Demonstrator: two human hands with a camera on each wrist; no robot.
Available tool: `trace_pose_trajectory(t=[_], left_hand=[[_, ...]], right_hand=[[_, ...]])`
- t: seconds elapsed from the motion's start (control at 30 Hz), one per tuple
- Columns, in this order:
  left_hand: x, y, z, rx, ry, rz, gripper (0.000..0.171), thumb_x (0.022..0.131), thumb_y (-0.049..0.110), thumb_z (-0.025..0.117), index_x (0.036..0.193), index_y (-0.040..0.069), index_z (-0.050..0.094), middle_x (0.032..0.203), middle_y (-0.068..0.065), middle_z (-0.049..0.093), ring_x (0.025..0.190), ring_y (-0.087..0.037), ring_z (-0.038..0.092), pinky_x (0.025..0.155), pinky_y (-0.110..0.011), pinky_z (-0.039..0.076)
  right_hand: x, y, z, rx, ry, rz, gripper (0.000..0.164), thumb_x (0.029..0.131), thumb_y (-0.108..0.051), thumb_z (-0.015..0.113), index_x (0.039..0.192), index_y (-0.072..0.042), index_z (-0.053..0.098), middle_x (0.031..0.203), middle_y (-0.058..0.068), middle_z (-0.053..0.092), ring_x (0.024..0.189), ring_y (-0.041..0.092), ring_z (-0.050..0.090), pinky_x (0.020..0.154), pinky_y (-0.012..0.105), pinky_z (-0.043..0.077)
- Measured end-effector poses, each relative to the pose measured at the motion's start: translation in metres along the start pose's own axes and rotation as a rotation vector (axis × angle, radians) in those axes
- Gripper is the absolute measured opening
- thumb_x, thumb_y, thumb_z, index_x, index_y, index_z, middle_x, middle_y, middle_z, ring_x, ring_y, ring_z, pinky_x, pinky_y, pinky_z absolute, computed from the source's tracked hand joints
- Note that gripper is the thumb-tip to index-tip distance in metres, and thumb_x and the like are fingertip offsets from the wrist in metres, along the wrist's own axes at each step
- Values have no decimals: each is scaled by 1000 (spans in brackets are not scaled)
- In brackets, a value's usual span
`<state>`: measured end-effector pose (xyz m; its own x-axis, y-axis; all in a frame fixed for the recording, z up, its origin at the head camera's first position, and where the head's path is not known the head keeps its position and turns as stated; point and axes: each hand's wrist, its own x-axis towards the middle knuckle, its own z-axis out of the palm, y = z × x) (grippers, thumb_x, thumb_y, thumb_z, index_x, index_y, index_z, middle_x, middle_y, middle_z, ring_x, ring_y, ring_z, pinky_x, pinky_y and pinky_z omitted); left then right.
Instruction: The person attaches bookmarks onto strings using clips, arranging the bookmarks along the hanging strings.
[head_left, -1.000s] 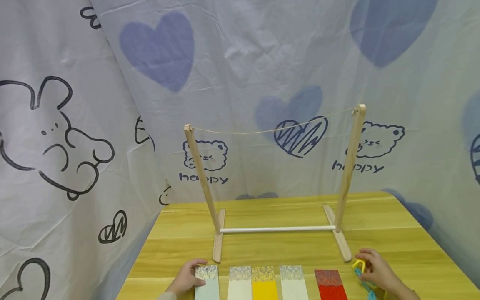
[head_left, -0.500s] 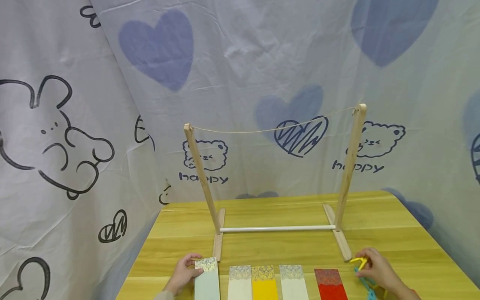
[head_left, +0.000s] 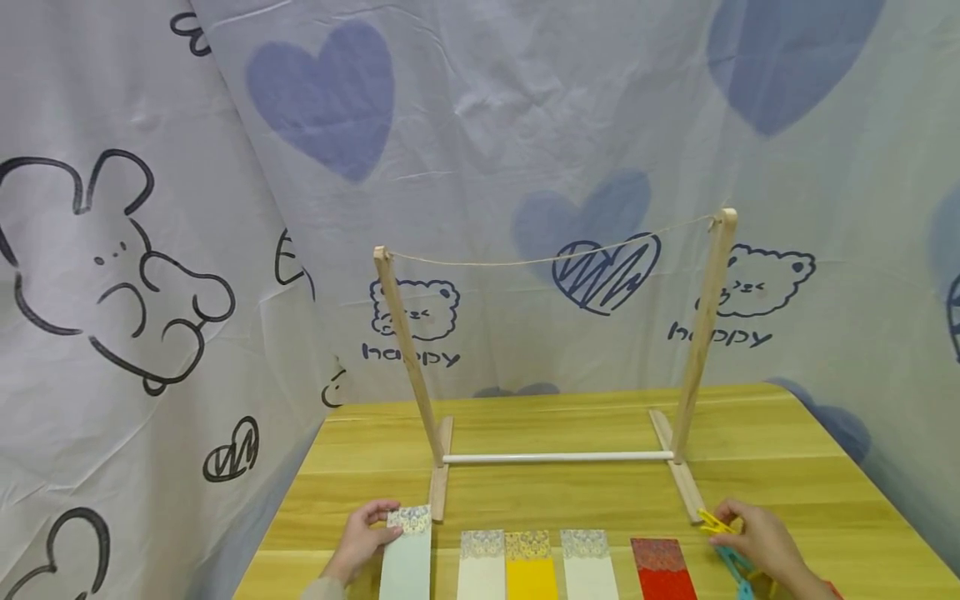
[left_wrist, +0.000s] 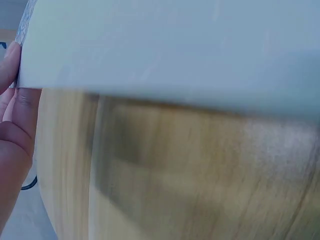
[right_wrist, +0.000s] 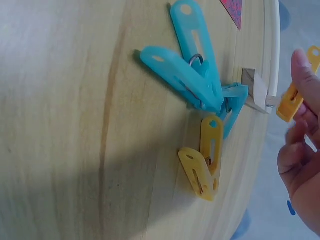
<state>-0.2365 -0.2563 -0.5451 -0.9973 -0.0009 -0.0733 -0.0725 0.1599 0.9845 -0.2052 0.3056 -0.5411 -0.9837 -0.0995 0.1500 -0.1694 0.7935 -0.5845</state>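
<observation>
My left hand [head_left: 362, 540] pinches the left edge of a pale green card [head_left: 407, 554] near its patterned top band. In the left wrist view the card [left_wrist: 165, 45] is raised off the table, with the thumb on its face. My right hand [head_left: 761, 542] holds a yellow clothespin [right_wrist: 292, 97] between thumb and fingers, just in front of the rack's right foot. Below that hand, teal clothespins [right_wrist: 200, 65] and another yellow clothespin [right_wrist: 202, 162] lie on the table. A thin string [head_left: 510, 263] spans the two posts of a wooden rack [head_left: 703, 333].
In a row at the table's near side lie a white card [head_left: 482, 575], a yellow card [head_left: 532, 579], a second white card [head_left: 590, 579] and a red card [head_left: 666, 579]. A white rod [head_left: 558, 457] joins the rack's feet. Behind the table [head_left: 555, 492] hangs a printed cloth [head_left: 465, 192].
My left hand has lifted the green card and brought it forward, tilting it slightly. The right hand has turned the yellow clothespin a little; the other cards have stayed put.
</observation>
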Motion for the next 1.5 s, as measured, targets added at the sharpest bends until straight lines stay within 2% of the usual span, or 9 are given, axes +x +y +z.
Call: trace_pose_trajectory(t=[0.23, 0.47, 0.57, 0.63, 0.77, 0.87, 1.03, 1.2, 1.5], left_hand=[[3, 8, 5, -11, 27, -32, 41, 73, -4, 68, 110, -12, 52, 86, -6, 58, 66, -16, 59, 59, -32, 53], [7, 21, 14, -23, 2, 10, 37, 74, -4, 67, 108, -11, 53, 87, -7, 57, 67, -15, 58, 58, -29, 52], [9, 26, 18, -39, -6, 19, 36, 75, -5, 66, 108, -11, 53, 87, -7, 57, 67, -14, 58, 58, -28, 52], [11, 28, 20, -51, -8, 32, 35, 75, -5, 66, 108, -11, 53, 87, -7, 57, 66, -13, 58, 58, -27, 52], [15, 32, 26, -86, -4, 61, 35, 76, -6, 64, 108, -12, 52, 89, -8, 58, 65, -13, 58, 57, -27, 52], [16, 36, 30, -93, 2, 75, 35, 77, -6, 62, 110, -13, 51, 91, -10, 59, 66, -13, 58, 58, -26, 52], [17, 47, 37, -83, 12, 114, 34, 78, -5, 63, 110, -12, 52, 96, -16, 60, 68, -13, 59, 58, -25, 51], [9, 76, 48, -74, 59, 212, 30, 77, -9, 61, 106, -13, 53, 99, -23, 58, 71, -14, 61, 59, -24, 51], [30, 85, 57, -118, 114, 334, 46, 75, -9, 64, 118, -8, 47, 96, -22, 58, 70, -13, 62, 59, -25, 52]], right_hand=[[2, 0, 4, 105, -23, -36, 28, 66, -16, 76, 82, -4, 57, 66, -2, 47, 55, 4, 36, 47, 22, 34], [7, -1, 8, 325, -25, -167, 48, 72, -4, 71, 113, 12, 49, 65, -2, 45, 45, 2, 36, 39, 24, 37], [8, -1, 8, 371, -35, -154, 49, 74, -4, 69, 114, 13, 48, 60, -4, 41, 44, 1, 32, 38, 23, 37], [9, -1, 9, 399, -48, -122, 48, 75, -6, 69, 113, 15, 48, 65, -3, 47, 49, -2, 39, 42, 22, 42], [12, -5, 8, 541, -120, -44, 51, 80, -6, 65, 113, 24, 41, 86, 17, 59, 70, 1, 57, 59, 26, 52], [14, -10, 9, 649, -134, -12, 51, 81, -3, 63, 113, 27, 38, 91, 22, 60, 76, 6, 61, 63, 30, 53], [18, -17, 10, 636, -32, -38, 46, 78, 0, 65, 108, 26, 44, 84, 12, 62, 70, 6, 59, 57, 29, 52], [25, -37, 5, 621, 29, -34, 44, 77, 1, 66, 110, 22, 47, 87, 14, 61, 72, 6, 57, 57, 27, 51], [46, -72, -5, 628, 85, -57, 41, 75, 1, 68, 107, 17, 50, 91, 20, 59, 75, 5, 57, 62, 23, 51]])
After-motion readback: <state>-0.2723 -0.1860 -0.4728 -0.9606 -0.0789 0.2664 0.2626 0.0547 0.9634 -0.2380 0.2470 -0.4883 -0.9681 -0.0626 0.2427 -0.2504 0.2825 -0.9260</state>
